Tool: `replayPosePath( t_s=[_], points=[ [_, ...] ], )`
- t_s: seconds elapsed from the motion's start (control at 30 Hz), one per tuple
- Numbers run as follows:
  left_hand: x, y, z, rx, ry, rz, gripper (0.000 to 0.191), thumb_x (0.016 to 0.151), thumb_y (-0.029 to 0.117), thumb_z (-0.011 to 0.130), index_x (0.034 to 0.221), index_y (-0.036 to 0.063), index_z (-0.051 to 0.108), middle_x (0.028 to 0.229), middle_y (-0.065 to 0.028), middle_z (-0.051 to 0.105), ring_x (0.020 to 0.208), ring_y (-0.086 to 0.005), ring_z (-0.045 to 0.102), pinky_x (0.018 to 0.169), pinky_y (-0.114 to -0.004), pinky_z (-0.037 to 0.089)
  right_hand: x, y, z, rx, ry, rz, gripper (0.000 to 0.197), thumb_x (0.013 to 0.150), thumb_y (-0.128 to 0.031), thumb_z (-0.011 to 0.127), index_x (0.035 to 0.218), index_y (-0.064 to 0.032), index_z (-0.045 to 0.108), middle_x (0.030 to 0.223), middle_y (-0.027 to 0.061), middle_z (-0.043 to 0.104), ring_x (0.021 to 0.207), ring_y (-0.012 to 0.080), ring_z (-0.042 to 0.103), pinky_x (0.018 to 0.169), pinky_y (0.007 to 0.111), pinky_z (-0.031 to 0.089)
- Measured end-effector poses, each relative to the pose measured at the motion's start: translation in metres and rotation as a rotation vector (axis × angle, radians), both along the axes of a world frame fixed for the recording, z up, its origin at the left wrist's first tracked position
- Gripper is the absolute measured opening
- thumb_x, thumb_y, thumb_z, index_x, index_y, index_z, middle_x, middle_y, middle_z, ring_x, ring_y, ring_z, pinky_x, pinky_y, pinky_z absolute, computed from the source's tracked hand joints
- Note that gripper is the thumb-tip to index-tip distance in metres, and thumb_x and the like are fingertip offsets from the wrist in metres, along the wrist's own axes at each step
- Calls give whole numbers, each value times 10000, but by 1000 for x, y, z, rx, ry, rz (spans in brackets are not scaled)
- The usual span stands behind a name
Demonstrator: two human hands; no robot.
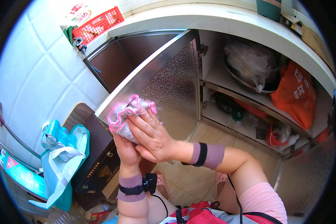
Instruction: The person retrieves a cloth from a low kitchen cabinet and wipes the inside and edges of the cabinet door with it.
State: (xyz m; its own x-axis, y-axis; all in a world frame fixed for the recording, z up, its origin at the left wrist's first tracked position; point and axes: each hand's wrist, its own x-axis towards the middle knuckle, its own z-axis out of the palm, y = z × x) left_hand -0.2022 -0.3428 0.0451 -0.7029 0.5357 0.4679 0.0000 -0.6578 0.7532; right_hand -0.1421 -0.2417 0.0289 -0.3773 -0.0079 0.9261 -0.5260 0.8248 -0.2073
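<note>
Between my two hands is a white cleaning cloth with a pink edge point(133, 112), bunched up near the outer edge of a swung-out cabinet door point(173, 81). My left hand point(127, 151) supports the cloth from below, its fingers mostly hidden behind it. Flat across the cloth's near side lies my right hand point(154, 134), fingers extended and pressing on it. The door has a metal frame and a textured glass-like panel. Whether the cloth touches the door, I cannot tell.
Inside the cabinet sit a pan point(242, 75) with a plastic bag, an orange bag point(295, 95) and a red container point(273, 137). At left are a teal bag point(63, 173) with cans and a dark case point(100, 168). A red basket point(99, 26) stands on the countertop point(184, 21).
</note>
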Motion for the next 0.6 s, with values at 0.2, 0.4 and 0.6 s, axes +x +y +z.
replayPosePath(
  t_s=[0.2, 0.4, 0.6],
  points=[
    [-4, -4, -7, -14, -12, 52, 570, 975, 482, 260, 1363, 74, 347, 1356, -62, 432, 1259, -211, 397, 1065, -378, 282, -15, 64, 7, 76, 125, -124, 688, 678, -127, 511, 1351, -25, 409, 1430, 177, 336, 1371, 338, 220, 1132, 476, 96],
    [-2, -7, -7, -12, 0, 31, 575, 964, 498, 299, 1357, 83, 360, 1341, -56, 446, 1235, -210, 420, 1043, -379, 308, -29, 168, 15, -185, 85, -509, 606, 782, -129, 393, 1378, -47, 327, 1454, 156, 279, 1387, 354, 138, 1100, 554, 39],
    [-1, -3, -9, 9, 13, 15, 568, 964, 493, 308, 1355, 84, 365, 1334, -54, 452, 1221, -208, 432, 1037, -378, 316, -30, 201, 20, -231, 38, -503, 593, 789, -101, 405, 1374, -45, 328, 1431, 168, 305, 1364, 362, 202, 1112, 502, 98]
  ],
)
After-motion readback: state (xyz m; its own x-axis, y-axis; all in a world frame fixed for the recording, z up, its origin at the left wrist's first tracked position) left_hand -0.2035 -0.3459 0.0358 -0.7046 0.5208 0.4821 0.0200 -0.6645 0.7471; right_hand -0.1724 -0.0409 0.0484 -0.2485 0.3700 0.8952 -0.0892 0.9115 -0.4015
